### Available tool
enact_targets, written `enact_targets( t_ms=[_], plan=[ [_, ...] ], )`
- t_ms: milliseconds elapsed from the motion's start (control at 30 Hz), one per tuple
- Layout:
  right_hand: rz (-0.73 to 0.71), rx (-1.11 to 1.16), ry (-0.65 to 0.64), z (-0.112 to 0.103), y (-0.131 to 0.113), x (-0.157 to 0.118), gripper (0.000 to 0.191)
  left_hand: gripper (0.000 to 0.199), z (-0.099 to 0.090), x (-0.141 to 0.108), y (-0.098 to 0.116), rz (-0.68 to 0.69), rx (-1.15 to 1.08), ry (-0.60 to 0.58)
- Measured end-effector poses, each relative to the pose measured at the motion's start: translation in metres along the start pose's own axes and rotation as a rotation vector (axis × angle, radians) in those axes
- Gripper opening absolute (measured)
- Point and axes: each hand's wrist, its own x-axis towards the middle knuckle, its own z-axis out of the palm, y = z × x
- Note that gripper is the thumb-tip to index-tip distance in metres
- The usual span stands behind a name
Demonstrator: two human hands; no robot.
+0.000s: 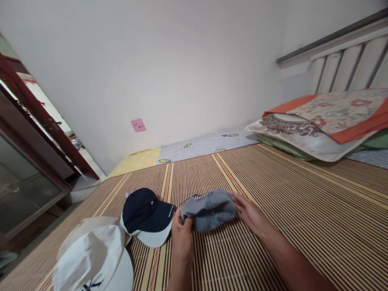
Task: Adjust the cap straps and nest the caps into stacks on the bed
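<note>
1. Head view: the left hand (182, 232) pinched the left edge of a grey cap (214, 210), its thumb at the opening.
2. The right hand (247, 211) held the opposite edge, so the cap sat between both hands.
3. Just left of the left hand lay a navy cap (142, 210); farther left, a white cap (97, 246).
4. Beneath spread a striped mat (273, 169); well beyond the right hand rested a pillow (329, 149).

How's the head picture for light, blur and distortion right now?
Head view: soft light on the wall, no hard shadows there; head view: door and rail slant steeply, perhaps lens distortion; head view: grey cap dark in its hollow, without strong blur; head view: note too small to read.
</note>
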Motion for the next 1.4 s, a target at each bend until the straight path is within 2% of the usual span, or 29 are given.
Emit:
enact_targets(
  t_ms=[133, 267, 367, 433, 500, 633, 733, 867, 967, 1033, 1167, 1267, 1400],
  plan=[
    [-0.168, -0.062, 0.050, 0.007, -0.014, -0.005, 0.040, 0.039, 0.006, -0.014, -0.001, -0.154, -0.021, -0.203],
    [-0.251, -0.300, 0.021, 0.031, -0.019, -0.017, 0.051, 0.049, 0.013, -0.026, 0.012, -0.264, -0.087, -0.367],
    [-0.281, -0.520, -0.091, 0.051, -0.020, -0.029, 0.045, 0.040, 0.013, -0.029, 0.025, -0.286, -0.111, -0.449],
    [-0.308, -0.664, -0.237, 0.062, -0.025, -0.039, 0.039, 0.032, 0.012, -0.029, 0.033, -0.280, -0.085, -0.454],
    [-0.361, -0.770, -0.321, 0.069, -0.034, -0.049, 0.035, 0.028, 0.012, -0.029, 0.040, -0.265, -0.051, -0.439],
    [-0.446, -0.837, -0.251, 0.073, -0.053, -0.065, 0.034, 0.033, 0.015, -0.034, 0.046, -0.272, -0.054, -0.463],
    [-0.488, -0.871, -0.185, 0.071, -0.065, -0.072, 0.031, 0.037, 0.022, -0.038, 0.046, -0.326, -0.095, -0.487],
    [-0.588, -0.991, -0.129, 0.073, -0.080, -0.085, 0.020, 0.030, 0.032, -0.041, 0.046, -0.329, -0.142, -0.424],
    [-0.670, -1.089, -0.171, 0.077, -0.088, -0.097, 0.017, 0.028, 0.038, -0.041, 0.046, -0.299, -0.165, -0.380],
    [-0.645, -1.110, -0.275, 0.079, -0.091, -0.103, 0.017, 0.026, 0.040, -0.042, 0.047, -0.311, -0.194, -0.381],
    [-0.485, -1.094, -0.504, 0.082, -0.091, -0.111, 0.027, 0.027, 0.041, -0.044, 0.048, -0.339, -0.269, -0.389],
    [-0.404, -1.074, -0.537, 0.085, -0.091, -0.113, 0.029, 0.031, 0.041, -0.045, 0.047, -0.352, -0.286, -0.383],
    [-0.386, -1.035, -0.564, 0.088, -0.095, -0.114, 0.027, 0.029, 0.040, -0.046, 0.046, -0.393, -0.294, -0.438]
  ],
)
